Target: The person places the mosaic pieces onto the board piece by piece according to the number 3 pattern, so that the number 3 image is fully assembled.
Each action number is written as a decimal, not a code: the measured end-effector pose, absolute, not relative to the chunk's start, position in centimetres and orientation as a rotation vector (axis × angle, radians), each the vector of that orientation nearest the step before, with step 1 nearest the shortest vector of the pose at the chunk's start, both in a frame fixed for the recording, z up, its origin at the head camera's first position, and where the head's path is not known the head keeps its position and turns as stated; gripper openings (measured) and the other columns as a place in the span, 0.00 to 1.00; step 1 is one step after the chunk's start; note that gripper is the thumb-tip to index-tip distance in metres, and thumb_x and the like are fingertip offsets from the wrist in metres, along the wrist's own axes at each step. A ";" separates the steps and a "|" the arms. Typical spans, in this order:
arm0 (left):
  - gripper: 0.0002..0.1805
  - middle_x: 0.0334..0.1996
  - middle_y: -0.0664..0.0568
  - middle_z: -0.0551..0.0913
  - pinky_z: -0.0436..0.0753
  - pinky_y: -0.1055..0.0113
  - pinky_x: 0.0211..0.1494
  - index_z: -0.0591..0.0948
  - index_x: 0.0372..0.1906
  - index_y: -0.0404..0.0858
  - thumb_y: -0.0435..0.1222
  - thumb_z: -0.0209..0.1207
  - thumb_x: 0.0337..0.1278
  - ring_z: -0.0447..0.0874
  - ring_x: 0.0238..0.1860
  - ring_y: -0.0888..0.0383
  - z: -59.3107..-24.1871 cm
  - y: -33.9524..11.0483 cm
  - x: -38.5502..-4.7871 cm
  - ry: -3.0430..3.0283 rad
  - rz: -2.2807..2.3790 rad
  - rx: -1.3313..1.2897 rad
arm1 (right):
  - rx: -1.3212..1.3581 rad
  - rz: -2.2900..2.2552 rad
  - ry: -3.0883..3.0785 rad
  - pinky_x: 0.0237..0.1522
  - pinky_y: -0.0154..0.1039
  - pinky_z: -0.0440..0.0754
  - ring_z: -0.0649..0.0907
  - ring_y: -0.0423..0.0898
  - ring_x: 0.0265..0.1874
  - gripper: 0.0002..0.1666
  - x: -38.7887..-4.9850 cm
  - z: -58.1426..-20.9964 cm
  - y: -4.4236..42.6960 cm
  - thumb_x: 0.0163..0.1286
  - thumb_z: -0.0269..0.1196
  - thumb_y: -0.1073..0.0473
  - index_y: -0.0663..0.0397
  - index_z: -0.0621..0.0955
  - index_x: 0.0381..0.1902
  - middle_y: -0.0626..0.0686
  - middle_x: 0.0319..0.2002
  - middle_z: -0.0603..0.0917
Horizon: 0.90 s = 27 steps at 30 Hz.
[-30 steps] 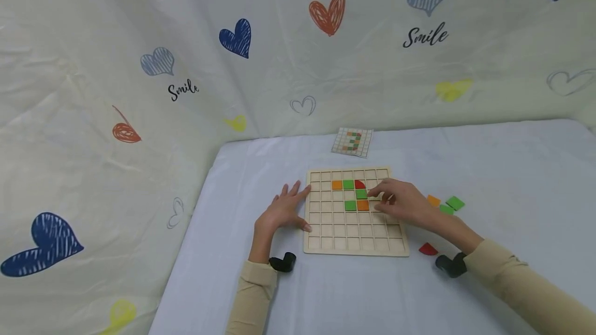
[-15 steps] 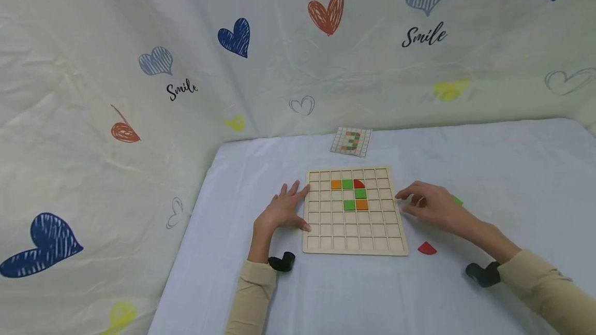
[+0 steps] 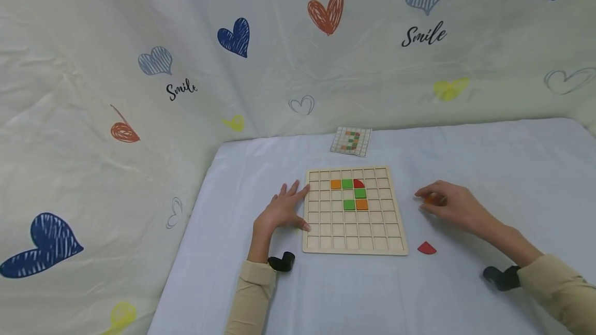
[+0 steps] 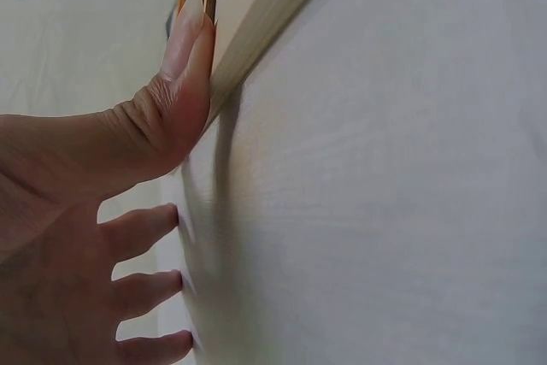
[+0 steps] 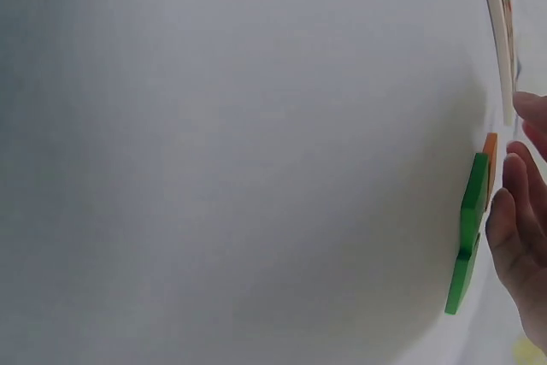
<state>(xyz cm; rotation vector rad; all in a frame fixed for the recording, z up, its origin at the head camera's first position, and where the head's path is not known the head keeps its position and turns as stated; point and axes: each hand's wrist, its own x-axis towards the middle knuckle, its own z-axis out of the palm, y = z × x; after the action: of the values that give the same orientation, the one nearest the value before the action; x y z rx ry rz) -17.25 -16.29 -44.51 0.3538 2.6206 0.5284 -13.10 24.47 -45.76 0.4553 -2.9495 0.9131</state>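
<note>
My left hand rests at the left edge of the wooden grid board, fingers spread, with the thumb on its rim in the left wrist view. On the board lie orange, green and red tiles, among them an orange tile and a red quarter-round tile. Right of the board, my right hand hovers over loose tiles, thumb and fingers apart and bent. Between them shows an orange tile. The right wrist view has two green tiles beside the fingers, touching each other; the head view hides them.
A red quarter-round tile lies near the board's lower right corner. Behind the board, a printed pattern card lies on the white tablecloth. A curtain with printed hearts hangs at the back.
My right hand has left the board's tiles and moved right to the loose tiles, now covering the green ones. The left hand stays in place.
</note>
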 end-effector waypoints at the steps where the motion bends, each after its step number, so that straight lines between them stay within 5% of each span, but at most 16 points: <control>1: 0.63 0.84 0.47 0.45 0.47 0.39 0.83 0.56 0.83 0.52 0.45 0.81 0.42 0.35 0.84 0.40 -44.5 -16.3 -17.3 2.620 0.530 0.353 | 0.446 0.910 -2.949 0.37 0.33 0.84 0.84 0.51 0.38 0.18 -13.1 -45.8 24.6 0.59 0.75 0.66 0.62 0.87 0.49 0.58 0.44 0.88; 17: 0.63 0.84 0.47 0.45 0.47 0.40 0.84 0.56 0.83 0.52 0.45 0.81 0.42 0.35 0.84 0.40 -44.8 -16.3 -17.3 2.619 0.545 0.353 | 0.364 0.849 -2.912 0.27 0.30 0.76 0.78 0.42 0.31 0.16 -12.3 -46.5 26.6 0.58 0.75 0.65 0.60 0.88 0.45 0.57 0.42 0.87; 27: 0.63 0.84 0.47 0.45 0.46 0.40 0.84 0.57 0.83 0.51 0.45 0.81 0.42 0.34 0.84 0.40 -44.7 -16.4 -17.3 2.614 0.558 0.348 | 0.344 0.869 -2.951 0.26 0.29 0.78 0.80 0.46 0.31 0.18 -12.1 -46.5 27.5 0.59 0.74 0.66 0.65 0.86 0.47 0.61 0.43 0.86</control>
<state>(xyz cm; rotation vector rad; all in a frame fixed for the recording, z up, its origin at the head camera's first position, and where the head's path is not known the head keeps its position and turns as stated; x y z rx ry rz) -17.28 -16.36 -44.72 0.3475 2.6136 0.5577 -12.09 27.49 -46.45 0.3442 -2.9506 0.8695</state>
